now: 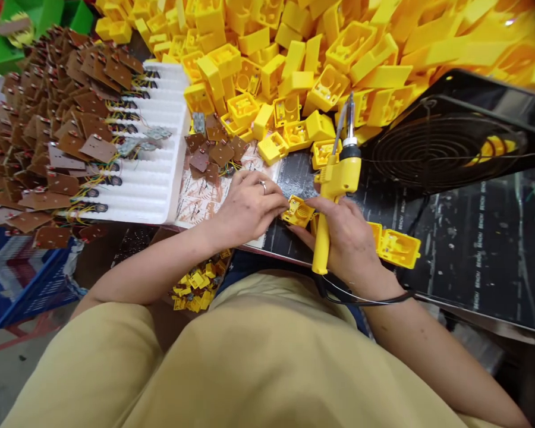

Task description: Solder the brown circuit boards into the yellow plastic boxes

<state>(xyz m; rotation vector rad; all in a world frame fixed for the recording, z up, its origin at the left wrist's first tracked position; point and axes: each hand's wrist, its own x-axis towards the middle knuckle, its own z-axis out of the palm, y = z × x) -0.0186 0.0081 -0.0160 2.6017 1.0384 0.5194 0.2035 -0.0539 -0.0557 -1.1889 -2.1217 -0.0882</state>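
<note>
My left hand [249, 205], with a ring on one finger, pinches the left side of a small yellow plastic housing [298, 213] at the table's near edge. A yellow soldering gun [334, 178] rests in my right hand [345, 232], its metal tip pointing up and away from me. The thumb and a finger of that hand also reach the right side of the housing. Just right of my right hand lies another open yellow housing [399, 248]. Brown circuit boards [222, 153] with wires sit beyond my left hand. My fingers cover part of the held housing.
A big heap of yellow housings [294, 59] fills the back. At left, many brown boards [57, 131] are piled by a white ridged foam tray [160, 178]. A black fan [432, 145] stands at right. Below are a blue crate [27, 285] and small yellow parts [200, 285].
</note>
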